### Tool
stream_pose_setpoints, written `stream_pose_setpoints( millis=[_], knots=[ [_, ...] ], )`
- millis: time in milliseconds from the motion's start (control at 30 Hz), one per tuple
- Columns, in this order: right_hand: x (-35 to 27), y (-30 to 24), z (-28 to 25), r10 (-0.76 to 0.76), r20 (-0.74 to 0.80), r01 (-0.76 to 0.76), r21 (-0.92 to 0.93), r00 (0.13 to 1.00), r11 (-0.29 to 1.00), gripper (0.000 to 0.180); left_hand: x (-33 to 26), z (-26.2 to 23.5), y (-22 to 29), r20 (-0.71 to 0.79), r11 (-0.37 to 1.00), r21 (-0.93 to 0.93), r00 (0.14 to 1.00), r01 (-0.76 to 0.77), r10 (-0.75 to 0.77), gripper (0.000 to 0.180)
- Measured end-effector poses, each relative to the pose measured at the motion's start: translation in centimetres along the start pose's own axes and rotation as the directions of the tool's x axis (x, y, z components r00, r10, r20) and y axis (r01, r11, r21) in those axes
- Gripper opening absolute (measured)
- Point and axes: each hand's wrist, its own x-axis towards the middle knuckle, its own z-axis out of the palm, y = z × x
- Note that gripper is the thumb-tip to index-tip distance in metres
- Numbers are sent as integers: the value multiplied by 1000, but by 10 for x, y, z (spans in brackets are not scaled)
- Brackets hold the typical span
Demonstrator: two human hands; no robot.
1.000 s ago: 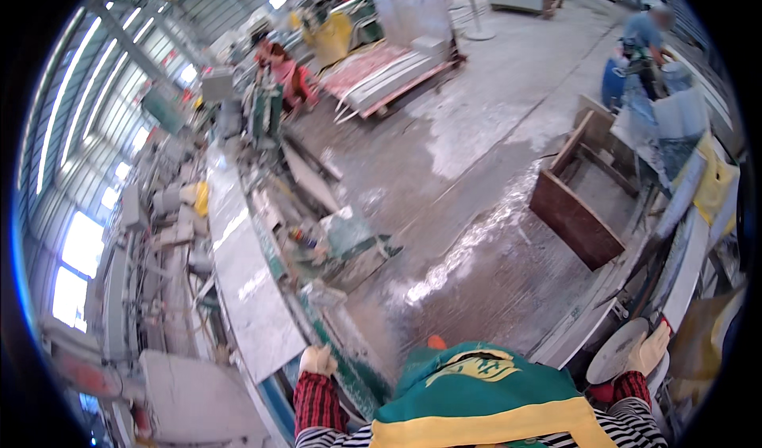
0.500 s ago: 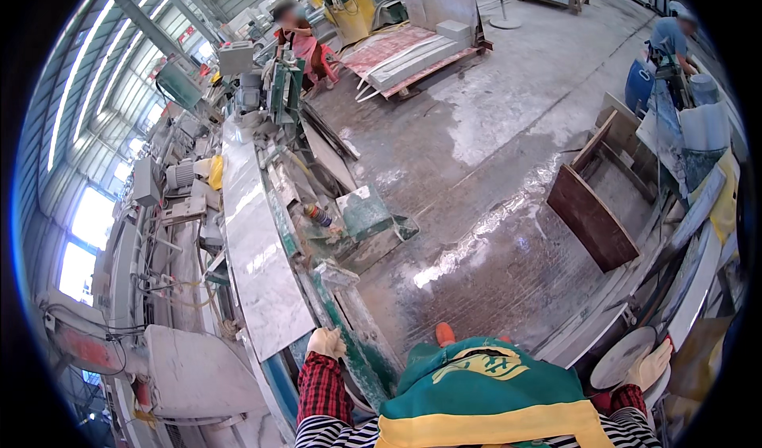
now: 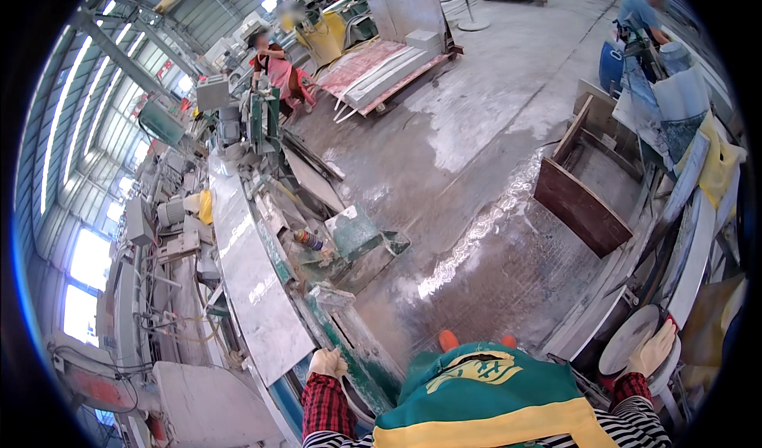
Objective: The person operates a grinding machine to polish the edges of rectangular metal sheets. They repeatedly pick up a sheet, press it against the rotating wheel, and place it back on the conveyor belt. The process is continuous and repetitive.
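My left hand (image 3: 327,362), in a pale glove and a red-and-black checked sleeve, has its fingers curled in at the green machine frame (image 3: 349,353). It is beside the near end of a long white-grey marble slab (image 3: 266,309); what lies under the fingers is hidden. At the lower right, my right hand (image 3: 652,349), also gloved, reaches out with its fingers extended over the edge of a pale round disc (image 3: 627,343). A small red spot shows by its fingertips. I wear a green apron (image 3: 476,400) with a yellow band.
A grey motor (image 3: 171,212) and machinery line the left. Rightward stand a brown wooden frame (image 3: 583,206) and a blue barrel (image 3: 611,67). The floor (image 3: 476,234) looks wet. Farther off are a person in pink (image 3: 279,73), a person in blue (image 3: 641,15), and a pallet of slabs (image 3: 389,79).
The view has shifted, so the background sits further left and higher. My left hand stays by the slab's end, and my right hand stays at the round disc.
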Motion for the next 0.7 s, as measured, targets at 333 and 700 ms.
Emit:
stream_pose_setpoints(
  millis=[333, 700],
  knots=[
    [-7, -6, 2, 71, -14, -71, -7, 997, 997, 57, 42, -26, -28, 12, 936, 285, 977, -206, 212, 17],
    [-16, -26, -14, 95, -37, -94, 21, 995, 995, 56, -11, -8, -11, -93, 998, 38, 995, -43, 46, 26]
  ],
)
